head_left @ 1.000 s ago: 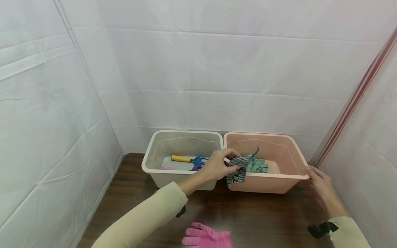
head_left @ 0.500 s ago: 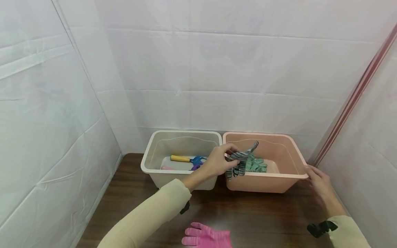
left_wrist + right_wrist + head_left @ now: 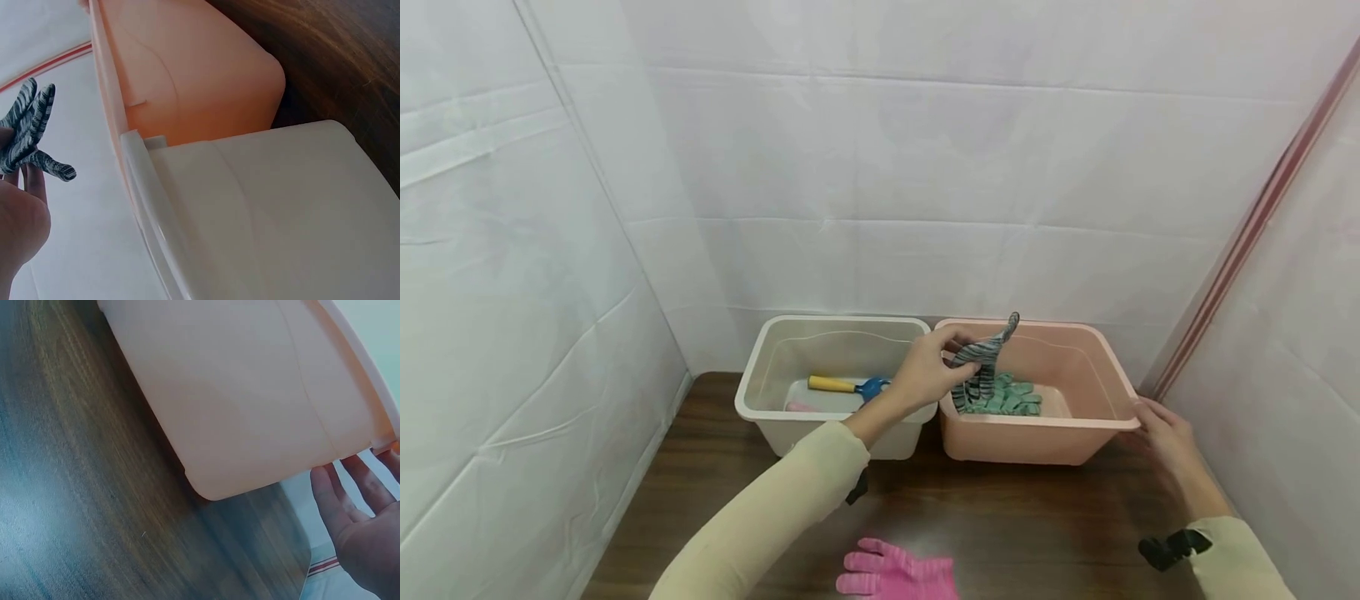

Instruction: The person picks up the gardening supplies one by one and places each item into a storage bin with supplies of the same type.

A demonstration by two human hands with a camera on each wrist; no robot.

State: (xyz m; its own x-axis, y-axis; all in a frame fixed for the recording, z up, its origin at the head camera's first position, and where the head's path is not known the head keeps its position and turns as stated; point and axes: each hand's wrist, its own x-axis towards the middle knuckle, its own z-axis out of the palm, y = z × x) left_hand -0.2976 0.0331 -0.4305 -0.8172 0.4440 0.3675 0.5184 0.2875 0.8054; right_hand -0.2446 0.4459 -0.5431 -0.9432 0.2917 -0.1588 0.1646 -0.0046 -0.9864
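My left hand [image 3: 919, 377] pinches a black-and-grey striped knit glove [image 3: 987, 353] above the near left part of the peach bin [image 3: 1030, 442]. One finger of the glove points up past the bin's far rim. In the left wrist view the striped glove [image 3: 32, 128] shows spread fingers, and my hand [image 3: 22, 219] is partly cut off by the frame. Green gloves [image 3: 1013, 397] lie on the peach bin's floor, partly behind the striped one. At the bin's right end, my right hand [image 3: 1168, 437] holds the near corner, fingers at the rim and thumb against the wall [image 3: 250, 394].
Left of the peach bin stands a cream bin [image 3: 838, 425] holding a yellow-handled blue garden tool [image 3: 835, 383] and a pink item [image 3: 801, 407]. A pink glove [image 3: 898, 572] lies on the dark wood table [image 3: 1030, 517] near me. White sheeting [image 3: 865, 167] encloses the back and sides.
My left hand has lifted the striped glove slightly and carried it inward over the peach bin's near rim. My right hand keeps its hold on the corner. The view has shifted slightly.
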